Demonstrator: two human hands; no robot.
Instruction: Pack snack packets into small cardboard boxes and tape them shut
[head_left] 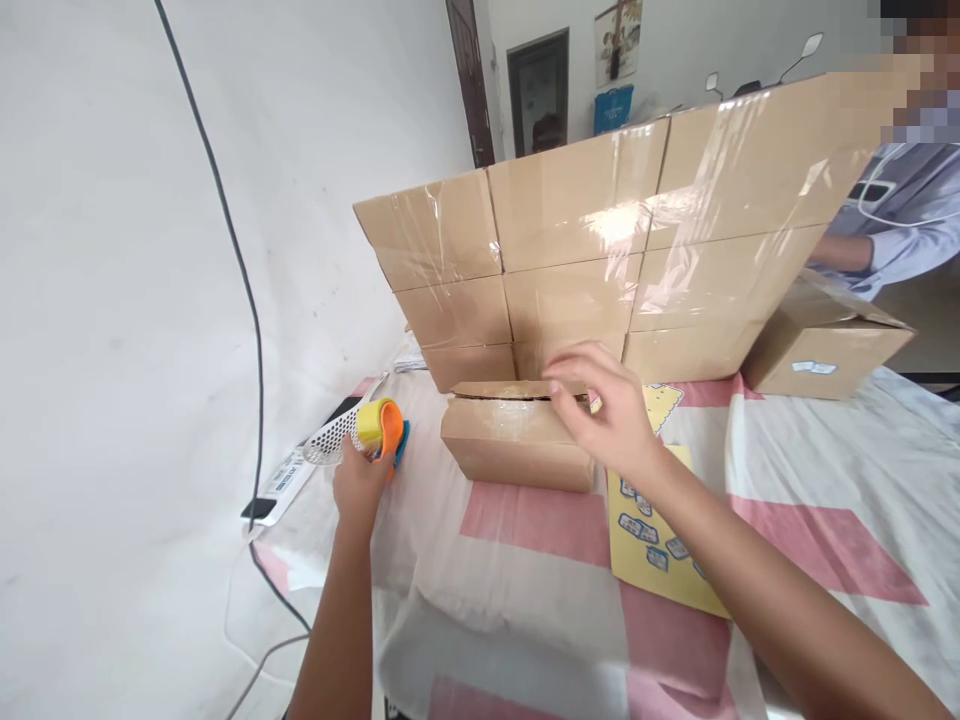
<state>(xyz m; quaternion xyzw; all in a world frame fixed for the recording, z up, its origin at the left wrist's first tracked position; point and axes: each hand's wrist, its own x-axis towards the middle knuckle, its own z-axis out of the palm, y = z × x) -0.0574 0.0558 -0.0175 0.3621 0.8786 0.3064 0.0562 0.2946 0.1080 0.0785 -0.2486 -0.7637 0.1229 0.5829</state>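
My left hand (361, 478) grips an orange and blue tape dispenser (384, 430) with a yellow roll, low over the table's left side. My right hand (604, 405) hovers with fingers apart at the right end of a small cardboard box (514, 440), its fingertips near the box's top flap. The small box lies on the pink and white cloth (540, 590) in front of a wall of taped cardboard boxes (600, 240).
A yellow sheet of small stickers (649, 545) lies under my right forearm. Another cardboard box (821, 345) sits at the right. A white mesh basket (330, 440) and a power strip (274, 490) lie at the left edge. A person in a light shirt (900, 220) sits behind the boxes.
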